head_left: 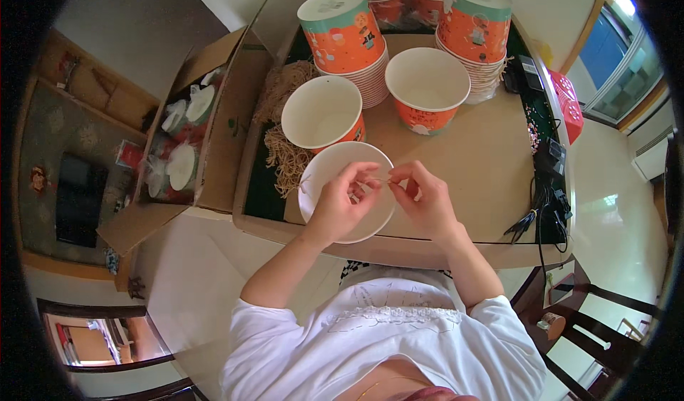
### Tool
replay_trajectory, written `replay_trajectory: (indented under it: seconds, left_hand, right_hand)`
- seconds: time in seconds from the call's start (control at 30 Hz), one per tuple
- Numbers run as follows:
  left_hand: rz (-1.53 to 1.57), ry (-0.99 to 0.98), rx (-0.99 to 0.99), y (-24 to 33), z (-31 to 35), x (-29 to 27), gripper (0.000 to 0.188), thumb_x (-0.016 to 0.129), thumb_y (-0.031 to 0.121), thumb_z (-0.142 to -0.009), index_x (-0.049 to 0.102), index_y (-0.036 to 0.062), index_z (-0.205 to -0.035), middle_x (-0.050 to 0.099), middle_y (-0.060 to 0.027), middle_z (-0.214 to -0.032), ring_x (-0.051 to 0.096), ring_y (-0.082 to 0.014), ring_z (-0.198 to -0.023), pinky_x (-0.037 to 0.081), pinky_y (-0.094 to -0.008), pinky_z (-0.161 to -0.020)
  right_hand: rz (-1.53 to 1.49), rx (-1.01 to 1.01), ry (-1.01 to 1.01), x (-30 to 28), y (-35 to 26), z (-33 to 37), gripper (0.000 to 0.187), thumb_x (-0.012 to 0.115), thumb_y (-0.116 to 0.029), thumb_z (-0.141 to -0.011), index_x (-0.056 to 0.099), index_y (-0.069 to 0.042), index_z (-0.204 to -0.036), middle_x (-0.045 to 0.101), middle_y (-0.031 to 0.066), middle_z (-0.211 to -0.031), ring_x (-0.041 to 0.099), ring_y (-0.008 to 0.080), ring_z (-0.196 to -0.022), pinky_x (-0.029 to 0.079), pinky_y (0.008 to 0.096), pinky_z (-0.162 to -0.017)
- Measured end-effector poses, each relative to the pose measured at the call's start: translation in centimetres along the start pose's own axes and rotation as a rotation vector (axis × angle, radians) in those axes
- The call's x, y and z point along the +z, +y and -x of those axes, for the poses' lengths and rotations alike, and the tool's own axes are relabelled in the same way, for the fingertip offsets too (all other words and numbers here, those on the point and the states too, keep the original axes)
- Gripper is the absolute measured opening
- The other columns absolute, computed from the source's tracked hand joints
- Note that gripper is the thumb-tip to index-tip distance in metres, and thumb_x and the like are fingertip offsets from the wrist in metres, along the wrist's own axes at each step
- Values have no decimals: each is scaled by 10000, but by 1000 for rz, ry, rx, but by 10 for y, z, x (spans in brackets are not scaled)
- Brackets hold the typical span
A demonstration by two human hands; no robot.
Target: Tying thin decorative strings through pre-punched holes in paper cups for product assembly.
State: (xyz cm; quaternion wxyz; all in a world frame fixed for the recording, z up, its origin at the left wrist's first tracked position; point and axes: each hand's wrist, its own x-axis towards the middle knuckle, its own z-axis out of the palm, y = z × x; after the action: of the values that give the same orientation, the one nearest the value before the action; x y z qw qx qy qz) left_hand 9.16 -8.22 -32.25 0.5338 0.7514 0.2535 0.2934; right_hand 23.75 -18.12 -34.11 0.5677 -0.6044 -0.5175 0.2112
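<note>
At the table's near edge, a white-lined paper bucket [315, 205] tilts toward me, its wide mouth facing up. Over its mouth, my left hand [343, 200] has its thumb and fingers curled together in a pinch. My right hand [425, 200] pinches beside the bucket's right rim, its fingertips close to the left ones. A thin pale string seems to run between the fingertips, mostly hidden by them. Just beyond stand two more open paper buckets, a left one [322, 112] and a right one [427, 80], orange and green outside. Tan strings [286, 160] lie heaped to the left.
Tall stacks of upturned paper buckets, one left [342, 34] and one right [474, 27], stand at the back. An open cardboard box [231, 127] with bagged buckets adjoins the table's left side. Black cables [545, 205] and adapters run along the right edge. A dark wooden chair [577, 323] stands lower right.
</note>
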Motion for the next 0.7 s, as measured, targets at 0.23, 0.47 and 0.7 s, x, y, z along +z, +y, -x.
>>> replay_trajectory:
  seconds: [0.23,0.47,0.7]
  left_hand:
    - [-248,-135,0,10,-1,-1,236,671,22,-832,674,30,-1068,656,-28,-874,585,-70,-691,474,-216,-607]
    - [-302,-127,17,14,-5,0,129,669,21,-831,690,8,-958,680,-50,-870,626,-84,-728,509,-234,-651]
    - [-297,-163,-14,20,-8,-1,87,675,21,-791,630,1,-863,662,-73,-782,631,-122,-677,514,-263,-636]
  right_hand:
    - [22,-63,-4,-1,0,1,164,644,2,-824,543,-33,-949,637,83,-824,622,195,-627,495,291,-552]
    - [35,-59,-15,-5,0,1,143,659,-10,-817,542,-31,-896,632,87,-781,622,217,-626,494,306,-553]
    - [43,-74,-49,-7,0,2,137,663,-13,-804,550,-37,-877,632,103,-763,634,264,-664,499,335,-578]
